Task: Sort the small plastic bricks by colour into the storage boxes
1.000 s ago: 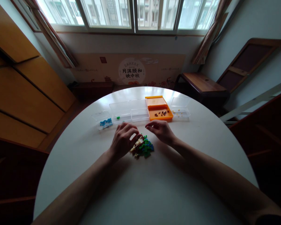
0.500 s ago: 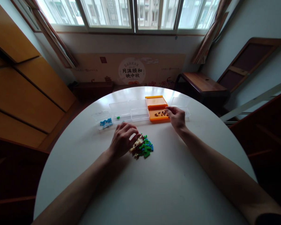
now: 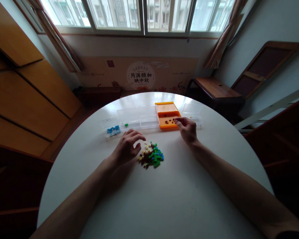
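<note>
A pile of small building bricks (image 3: pixel 152 156), green, blue, brown and cream, lies in the middle of the white table. Just left of it hovers my left hand (image 3: pixel 126 145), thumb and fingers apart with nothing between them. My right hand (image 3: pixel 187 128) is over the right edge of an open orange box (image 3: pixel 169 126), fingertips pinched together. Whatever they hold is too small to make out. Several brown bricks (image 3: pixel 166 122) lie in that box. To its left stand clear plastic boxes (image 3: pixel 149 122), one with a green brick (image 3: pixel 126 124). Blue bricks (image 3: pixel 113 129) fill the small leftmost box.
Another clear box (image 3: pixel 199 120) with its lid raised stands partly behind my right hand, a tiny yellowish piece inside. The round white table (image 3: pixel 164 202) has its far edge behind the boxes. Beyond it are a wooden stool (image 3: pixel 215 87) and a window.
My left hand has drawn slightly left off the pile, its fingers spreading and uncovering cream bricks. My right hand has shifted slightly down at the orange box, still pinched.
</note>
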`<state>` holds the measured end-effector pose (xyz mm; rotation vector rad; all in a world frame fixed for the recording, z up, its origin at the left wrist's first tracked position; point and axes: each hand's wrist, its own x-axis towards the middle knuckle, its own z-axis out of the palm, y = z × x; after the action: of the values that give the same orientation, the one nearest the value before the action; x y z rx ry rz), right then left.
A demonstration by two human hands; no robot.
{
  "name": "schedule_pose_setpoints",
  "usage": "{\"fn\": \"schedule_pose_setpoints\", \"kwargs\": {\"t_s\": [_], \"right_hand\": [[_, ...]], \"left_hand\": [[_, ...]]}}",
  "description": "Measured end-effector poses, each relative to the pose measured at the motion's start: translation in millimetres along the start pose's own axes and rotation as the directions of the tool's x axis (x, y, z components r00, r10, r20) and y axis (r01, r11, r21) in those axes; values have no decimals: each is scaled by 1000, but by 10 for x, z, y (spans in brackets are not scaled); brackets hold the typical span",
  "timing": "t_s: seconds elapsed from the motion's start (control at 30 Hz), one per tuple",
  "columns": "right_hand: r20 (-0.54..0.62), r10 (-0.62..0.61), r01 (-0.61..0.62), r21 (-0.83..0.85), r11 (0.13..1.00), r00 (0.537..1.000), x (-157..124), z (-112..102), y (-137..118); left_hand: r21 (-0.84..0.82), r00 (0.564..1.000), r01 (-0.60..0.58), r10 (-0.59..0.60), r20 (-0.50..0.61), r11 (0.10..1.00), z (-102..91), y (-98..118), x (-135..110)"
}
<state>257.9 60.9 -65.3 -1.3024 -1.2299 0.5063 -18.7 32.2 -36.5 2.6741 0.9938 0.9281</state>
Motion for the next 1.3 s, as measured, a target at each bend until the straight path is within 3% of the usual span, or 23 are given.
{"fn": "schedule_pose_setpoints", "kwargs": {"t_s": [0.13, 0.23, 0.47, 0.73, 0.83, 1.07, 1.17, 1.3], "right_hand": [[64, -46, 48, -31, 998, 997, -84, 23, -90], [143, -100, 111, -73, 991, 985, -158, 52, -154], [338, -298, 355, -119, 927, 893, -294, 114, -232], [413, -333, 410, -113, 905, 848, -356, 139, -237], [458, -315, 399, -99, 911, 831, -380, 154, -249], [606, -194, 218, 35, 975, 771, -455, 229, -374], [649, -158, 135, 85, 987, 745, -497, 269, -422], [652, -121, 83, 90, 992, 748, -538, 295, -444]], "left_hand": [[-18, 995, 15, -13, 95, 1000, -23, -9, -1], [23, 994, 37, -39, 105, 999, -12, -11, 7], [124, 994, 54, -65, 92, 991, 56, -17, 46], [154, 994, 35, -50, 94, 987, 94, -61, 50], [141, 996, 26, -38, 77, 990, 96, -48, 62], [100, 988, -83, 95, -123, 991, 113, 57, 110], [121, 982, -113, 130, -140, 986, 103, 88, 103], [130, 980, -120, 138, -142, 984, 87, 104, 92]]}}
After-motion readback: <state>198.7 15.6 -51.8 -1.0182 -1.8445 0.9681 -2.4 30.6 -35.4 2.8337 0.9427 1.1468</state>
